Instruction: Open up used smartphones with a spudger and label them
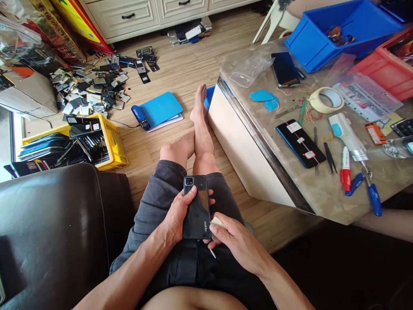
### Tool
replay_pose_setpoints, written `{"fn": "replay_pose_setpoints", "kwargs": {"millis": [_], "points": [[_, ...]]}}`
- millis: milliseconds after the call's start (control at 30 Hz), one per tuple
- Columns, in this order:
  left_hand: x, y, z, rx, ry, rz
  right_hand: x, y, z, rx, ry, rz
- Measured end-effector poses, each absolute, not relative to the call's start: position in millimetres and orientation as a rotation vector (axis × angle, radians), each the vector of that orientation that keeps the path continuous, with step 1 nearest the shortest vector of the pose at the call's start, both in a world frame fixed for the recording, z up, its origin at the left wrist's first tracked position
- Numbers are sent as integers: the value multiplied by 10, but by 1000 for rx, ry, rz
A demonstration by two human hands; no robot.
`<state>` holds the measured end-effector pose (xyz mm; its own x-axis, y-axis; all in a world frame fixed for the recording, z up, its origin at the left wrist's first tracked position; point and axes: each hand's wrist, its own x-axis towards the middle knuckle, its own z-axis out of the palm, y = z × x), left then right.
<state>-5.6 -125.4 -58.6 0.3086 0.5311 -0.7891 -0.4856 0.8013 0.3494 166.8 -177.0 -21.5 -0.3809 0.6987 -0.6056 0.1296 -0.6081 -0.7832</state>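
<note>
A black phone [198,206], its back with the camera block facing up, lies over my lap. My left hand [178,211] grips it from the left side, thumb on the back near the camera and fingertips showing past the right edge. My right hand [230,234] is closed at the phone's lower right edge, with a small pale, rounded object [217,221] between thumb and fingers. A thin metal rod [212,253] sticks out below the right fingers; whether it belongs to the pale object cannot be told.
On the right, a table [238,103] holds another phone [300,143], tape [326,100], tweezers [330,158], a red marker [345,169], a blue bin [309,47] and a red bin [383,64]. A yellow crate [118,148] of phone parts stands left, beside a dark leather seat [54,224].
</note>
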Motion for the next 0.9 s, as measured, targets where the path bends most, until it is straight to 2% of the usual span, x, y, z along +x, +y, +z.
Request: {"fn": "replay_pose_setpoints", "kwargs": {"millis": [167,300,467,633,900], "points": [[-21,-1243,-572,39,1099,711,1614,-1863,-256,-1487,-978,2031],[57,-1181,-547,-11,1137,876,1469,-1943,-366,-1638,-785,1819],[123,-1069,-485,-188,872,855,1298,-1977,-436,-1658,-493,1591],[244,-1018,-388,-119,898,975,1166,-1941,-403,-1409,-157,1570],[369,-1102,-486,287,1160,1297,1069,-1941,-400,-1322,-65,1661]]}}
